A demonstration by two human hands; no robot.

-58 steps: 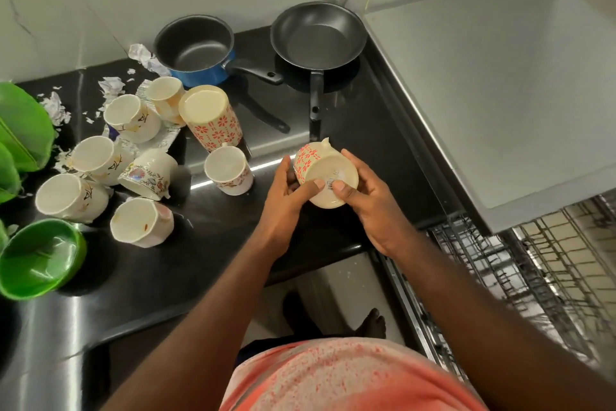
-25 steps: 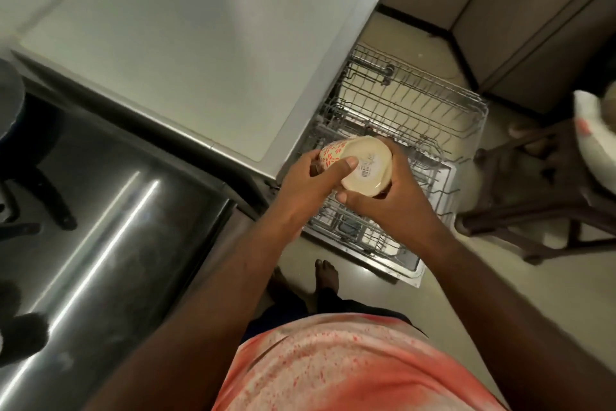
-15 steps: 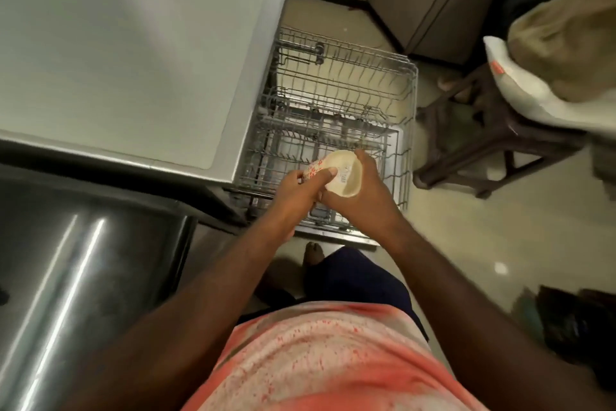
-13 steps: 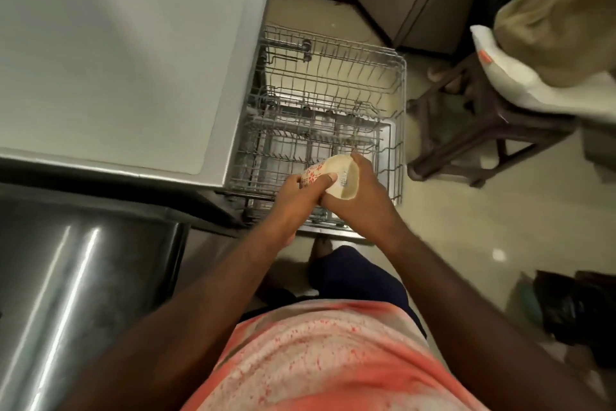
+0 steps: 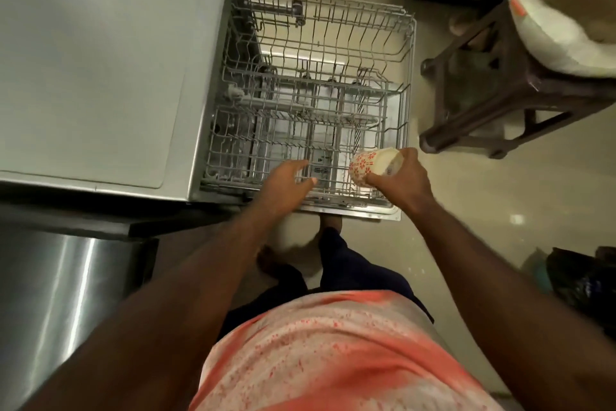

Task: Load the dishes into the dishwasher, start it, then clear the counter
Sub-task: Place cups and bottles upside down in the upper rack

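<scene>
Here, the right hand (image 5: 401,182) gripped the floral cup (image 5: 368,165), fingers curled round its body. The cup was tilted, sticker-marked base up and to the right, over the near right corner of the pulled-out wire rack (image 5: 409,77). The left hand (image 5: 283,182) hung apart from the cup above the rack's front edge, fingers spread and loose, holding nothing. Judgement: the cup wanted turning mouth down and seating between the tines before release, so it would neither rock nor pool water. The left hand could steady the rack. Lower slowly; wire could snag the rim.
</scene>
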